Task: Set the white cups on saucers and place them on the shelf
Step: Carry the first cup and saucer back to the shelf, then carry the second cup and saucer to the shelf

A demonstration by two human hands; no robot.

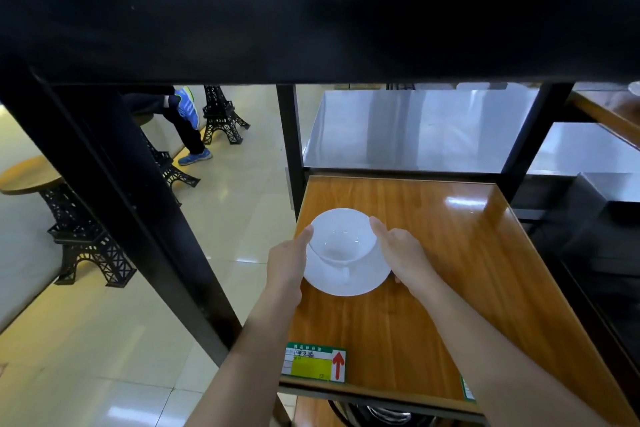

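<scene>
A white cup (341, 237) stands on a white saucer (360, 279) near the left side of the wooden shelf board (450, 253). The cup's handle points toward me. My left hand (289, 262) grips the saucer's left edge, its thumb against the cup's rim. On the other side my right hand (403, 251) holds the saucer's right edge, thumb touching the cup's rim too. Whether the saucer rests on the board or hovers just above it is unclear.
A black shelf beam (311, 31) and a wooden board cross overhead. Black posts (292, 146) frame the shelf. A green and yellow price label (313, 362) sits on the front edge. Stools with tower-shaped bases (86, 239) and a seated person's legs (183, 128) are at left.
</scene>
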